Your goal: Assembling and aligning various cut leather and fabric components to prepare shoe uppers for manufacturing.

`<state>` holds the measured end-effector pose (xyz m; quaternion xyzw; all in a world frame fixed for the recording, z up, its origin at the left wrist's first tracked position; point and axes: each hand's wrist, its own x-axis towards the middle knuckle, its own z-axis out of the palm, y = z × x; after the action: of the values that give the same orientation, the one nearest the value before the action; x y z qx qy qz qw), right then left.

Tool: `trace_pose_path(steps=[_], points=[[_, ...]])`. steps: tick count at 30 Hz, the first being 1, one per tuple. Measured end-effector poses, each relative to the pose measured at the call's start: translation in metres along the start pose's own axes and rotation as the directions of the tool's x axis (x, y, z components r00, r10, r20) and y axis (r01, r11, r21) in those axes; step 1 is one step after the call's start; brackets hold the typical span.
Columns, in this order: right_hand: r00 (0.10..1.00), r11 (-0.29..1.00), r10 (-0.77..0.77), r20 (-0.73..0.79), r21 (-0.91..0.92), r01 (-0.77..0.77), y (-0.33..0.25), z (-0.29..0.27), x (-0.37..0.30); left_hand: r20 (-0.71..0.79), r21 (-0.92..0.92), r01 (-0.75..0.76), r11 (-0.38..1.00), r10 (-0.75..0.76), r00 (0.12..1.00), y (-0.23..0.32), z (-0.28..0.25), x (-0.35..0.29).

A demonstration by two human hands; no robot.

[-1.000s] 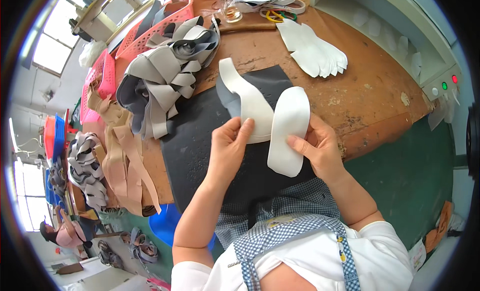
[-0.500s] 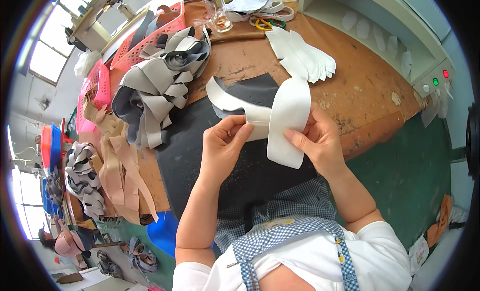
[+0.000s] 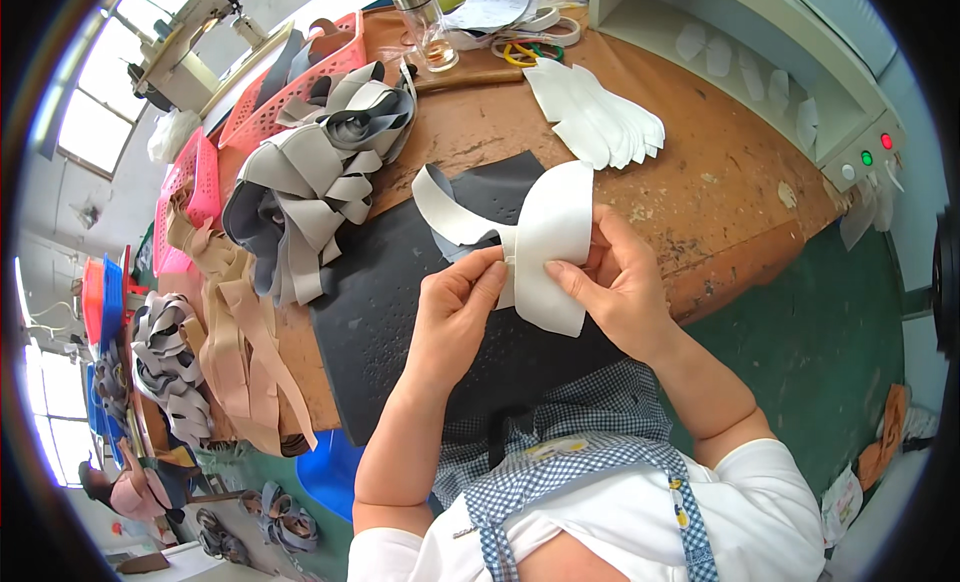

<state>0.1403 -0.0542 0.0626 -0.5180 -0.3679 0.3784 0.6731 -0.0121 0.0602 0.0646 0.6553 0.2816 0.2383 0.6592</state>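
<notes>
My left hand (image 3: 458, 307) pinches the end of a pale grey-cream strap piece (image 3: 452, 210) between thumb and fingers. The strap curls up and away, with a darker grey underside. My right hand (image 3: 622, 287) grips a wide white curved piece (image 3: 556, 222) with rounded ends, thumb in front and fingers behind. The white piece's left edge lies against the strap beside my left fingertips; whether they are joined there I cannot tell. Both are held above a black mat (image 3: 375, 302) on the table's near edge.
A fan of white pieces (image 3: 597, 117) lies beyond my hands on the brown table (image 3: 710, 172). Left are grey straps (image 3: 305, 162), beige strips (image 3: 240, 332) and pink baskets (image 3: 190, 197). A glass bottle (image 3: 428, 32) stands at the back; a cabinet with lit buttons (image 3: 867, 157) is right.
Both hands have shifted slightly left. The white piece has turned and now curves against the strap's end, its gap to my left fingers smaller.
</notes>
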Motion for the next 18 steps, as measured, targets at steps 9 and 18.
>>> trace_pose_path(steps=[9,18], points=[[1.0,0.999,0.026,0.008,-0.045,-0.025,0.002,0.005,0.0,0.001,0.039,-0.022,0.999,0.022,1.0,-0.001,-0.004,-0.005],[0.993,0.977,0.067,0.101,-0.208,-0.045,0.0,0.011,0.009,-0.029,-0.08,0.105,0.991,-0.108,0.994,-0.005,-0.02,-0.026]])
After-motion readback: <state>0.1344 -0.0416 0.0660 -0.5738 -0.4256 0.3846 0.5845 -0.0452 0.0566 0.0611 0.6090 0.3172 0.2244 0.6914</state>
